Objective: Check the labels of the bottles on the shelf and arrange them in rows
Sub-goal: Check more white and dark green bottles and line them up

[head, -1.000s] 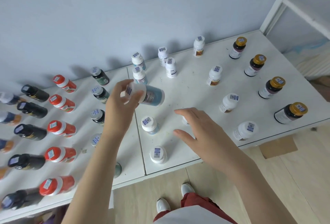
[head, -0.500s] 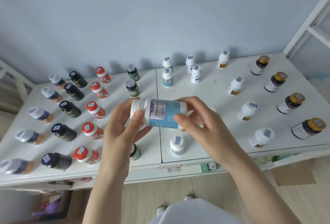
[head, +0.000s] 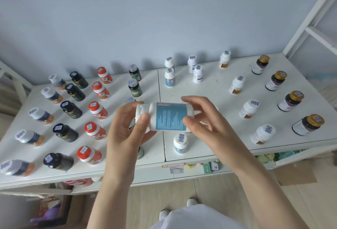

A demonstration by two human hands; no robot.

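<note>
A white bottle with a blue label lies sideways in the air above the white shelf top, cap to the left. My left hand grips its cap end and my right hand holds its base end. On the shelf stand rows of bottles: red-capped ones, black ones, dark ones with gold caps, white ones with brown labels. A small white bottle with blue label stands just below my hands. Two more like it stand at the back.
A blue-grey wall runs behind the shelf. A white frame post rises at the right. Boxes and packets sit on a lower shelf under the front edge. A cardboard box is on the wooden floor at the left.
My left hand lifted the blue-label bottle off the shelf and my right hand came up to hold its other end. The label side facing me has turned. The camera tilted back.
</note>
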